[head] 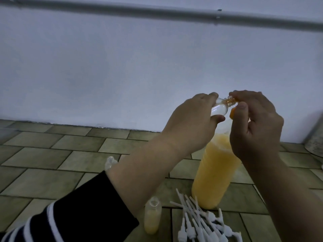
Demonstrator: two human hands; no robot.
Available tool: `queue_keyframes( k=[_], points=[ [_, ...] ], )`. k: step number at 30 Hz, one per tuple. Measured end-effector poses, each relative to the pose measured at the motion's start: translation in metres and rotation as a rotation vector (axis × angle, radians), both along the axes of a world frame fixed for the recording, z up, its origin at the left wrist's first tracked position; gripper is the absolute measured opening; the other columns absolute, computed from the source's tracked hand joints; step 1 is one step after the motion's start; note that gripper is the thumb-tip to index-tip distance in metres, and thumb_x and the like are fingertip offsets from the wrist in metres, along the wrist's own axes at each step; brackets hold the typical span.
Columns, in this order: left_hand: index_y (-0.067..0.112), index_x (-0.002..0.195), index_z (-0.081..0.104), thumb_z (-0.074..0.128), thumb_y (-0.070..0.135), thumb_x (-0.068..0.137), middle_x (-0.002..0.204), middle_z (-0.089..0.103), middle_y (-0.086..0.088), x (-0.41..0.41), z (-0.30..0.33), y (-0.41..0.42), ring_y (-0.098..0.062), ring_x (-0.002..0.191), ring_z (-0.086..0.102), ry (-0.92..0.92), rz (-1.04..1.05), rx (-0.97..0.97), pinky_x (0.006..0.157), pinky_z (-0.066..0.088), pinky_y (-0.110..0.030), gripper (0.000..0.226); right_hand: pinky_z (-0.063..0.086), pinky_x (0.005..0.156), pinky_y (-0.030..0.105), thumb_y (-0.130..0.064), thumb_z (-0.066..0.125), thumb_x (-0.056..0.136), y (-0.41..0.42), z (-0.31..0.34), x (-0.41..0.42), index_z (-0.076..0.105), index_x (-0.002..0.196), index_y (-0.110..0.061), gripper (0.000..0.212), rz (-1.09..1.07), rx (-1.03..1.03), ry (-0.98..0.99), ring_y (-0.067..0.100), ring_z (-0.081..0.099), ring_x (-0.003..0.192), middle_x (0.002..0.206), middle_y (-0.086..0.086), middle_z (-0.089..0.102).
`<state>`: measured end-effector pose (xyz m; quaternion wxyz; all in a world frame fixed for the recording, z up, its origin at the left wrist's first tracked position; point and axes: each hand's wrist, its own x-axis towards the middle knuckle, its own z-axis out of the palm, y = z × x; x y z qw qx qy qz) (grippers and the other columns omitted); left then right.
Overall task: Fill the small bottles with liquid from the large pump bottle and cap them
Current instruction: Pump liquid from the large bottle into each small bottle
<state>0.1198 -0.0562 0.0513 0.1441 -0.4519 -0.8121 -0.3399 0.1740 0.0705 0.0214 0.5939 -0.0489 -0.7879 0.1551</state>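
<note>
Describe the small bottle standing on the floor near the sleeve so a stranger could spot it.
Start at the large orange bottle on the tiled floor. Left of its base, beside the pile of white pump tops, stands the small bottle. It is upright, uncapped and only part full of orange liquid.

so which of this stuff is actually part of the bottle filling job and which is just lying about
Part of the job:
- small clear bottle in left hand
- right hand at its neck
- large bottle of orange liquid
- partly filled small bottle, uncapped
- pile of white pump caps

Just lying about:
- grey object at right edge
- wall pipe
</note>
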Motion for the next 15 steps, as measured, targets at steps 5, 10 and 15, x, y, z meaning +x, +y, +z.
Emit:
queue_keyframes(
  k=[5,10,15],
  points=[
    [0.021,0.136,0.043,0.055,0.033,0.093,0.129,0.055,0.004,-0.003,0.007,-0.001,-0.013,0.107,0.055,0.011,0.010,0.012,0.083,0.042,-0.020,0.046,0.033,0.081,0.018,-0.031,0.028,0.096,-0.001,0.013,0.003,0.068,0.104,-0.002,0.050,-0.008,0.062,-0.041,0.017,0.056,0.098,0.102,0.013,0.068],
    [0.020,0.136,0.044,0.055,0.032,0.093,0.128,0.056,0.004,-0.004,0.014,0.001,-0.013,0.107,0.055,0.043,0.008,0.044,0.084,0.042,-0.021,0.046,0.035,0.078,0.019,-0.029,0.027,0.097,0.003,0.018,0.002,0.068,0.104,-0.001,0.050,-0.017,0.082,-0.009,0.024,0.059,0.098,0.102,0.014,0.068],
    [0.021,0.138,0.042,0.055,0.032,0.093,0.131,0.055,0.003,-0.003,-0.002,0.002,-0.013,0.109,0.056,0.011,-0.008,0.031,0.083,0.039,-0.019,0.047,0.042,0.088,0.029,-0.025,0.030,0.094,0.004,-0.002,0.000,0.067,0.107,0.001,0.047,-0.024,0.049,-0.009,0.026,0.059,0.104,0.109,0.014,0.067]
  ],
)
